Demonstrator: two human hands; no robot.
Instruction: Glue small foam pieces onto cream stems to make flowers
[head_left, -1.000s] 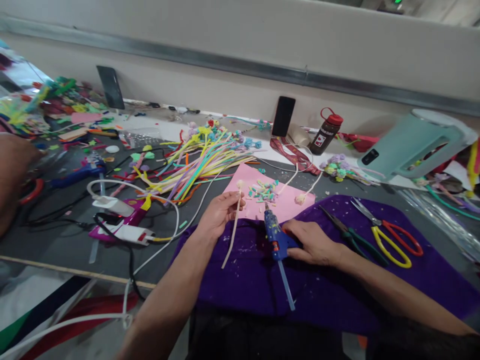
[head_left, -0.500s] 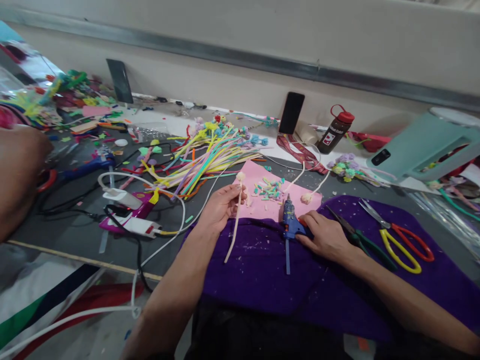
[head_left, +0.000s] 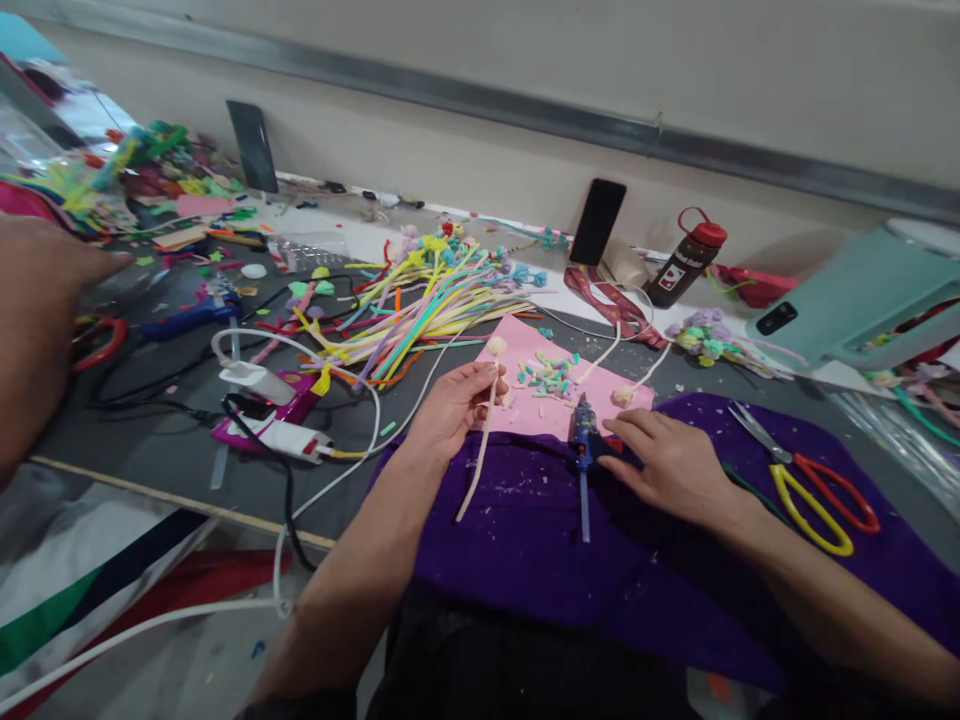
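Observation:
A cream pipe-cleaner stem (head_left: 480, 468) with a small fluffy head at its top is pinched in my left hand (head_left: 457, 408). Its lower end hangs over the purple cloth (head_left: 517, 580). My right hand (head_left: 667, 460) has its fingers apart, just right of the blue glue gun (head_left: 584, 435), with no grip on it visible. The gun's nozzle points away over the pink sheet (head_left: 514, 340), and a clear glue stick trails from its back. Short pastel cuttings (head_left: 551, 375) lie on the sheet, and another cream flower (head_left: 624, 396) rests at its right side.
Scissors (head_left: 784, 455) lie right of my right hand. Bundled pipe cleaners (head_left: 420, 325), a pink power strip (head_left: 270, 430) and cables are at the left. Another person's hand (head_left: 45, 300) is at the far left. A bottle (head_left: 686, 265) and phone (head_left: 598, 222) stand behind.
My right hand has come off the glue gun, its fingers spread, and now covers the dark green-handled tool more. My left hand keeps its pinch. The other person's hand has shifted with a finger extended.

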